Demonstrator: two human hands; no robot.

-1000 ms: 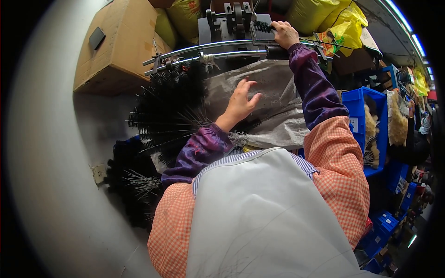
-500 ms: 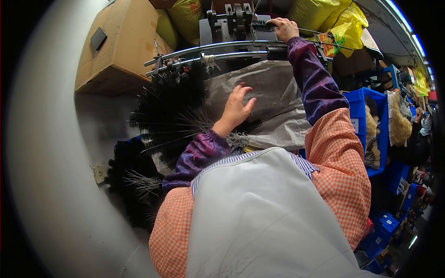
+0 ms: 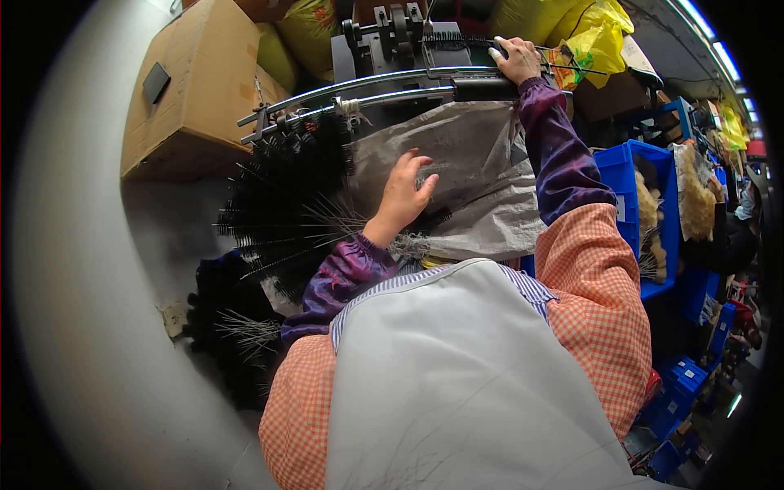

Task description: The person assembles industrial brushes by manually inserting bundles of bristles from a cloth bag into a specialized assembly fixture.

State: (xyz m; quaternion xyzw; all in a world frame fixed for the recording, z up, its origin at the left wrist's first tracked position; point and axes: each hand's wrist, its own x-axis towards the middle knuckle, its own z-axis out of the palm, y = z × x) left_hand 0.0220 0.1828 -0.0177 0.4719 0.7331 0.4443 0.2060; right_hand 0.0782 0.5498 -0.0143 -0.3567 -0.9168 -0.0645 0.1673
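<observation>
Our left hand [image 3: 400, 196] hangs over the sack [image 3: 482, 151], its fingers [image 3: 408, 163] half-spread and empty with open room rightward, while our right hand [image 3: 518, 62] curls near the brush [image 3: 455, 39]'s end, hold unclear.

1. Counting two bare hands: one left hand [image 3: 402, 194], one right hand [image 3: 519, 60].
2. Wearing two shiny purple oversleeves [image 3: 567, 159] and one pale apron [image 3: 457, 367].
3. Seeing two bundles of black wire-stemmed brushes [image 3: 286, 180], too dense for counting singly.
4. Tallying two metal rails [image 3: 371, 81].
5. Noting one large cardboard box [image 3: 196, 73] and one dark flat plate [image 3: 156, 82].
6. Finding at least four blue plastic crates [image 3: 614, 169].
</observation>
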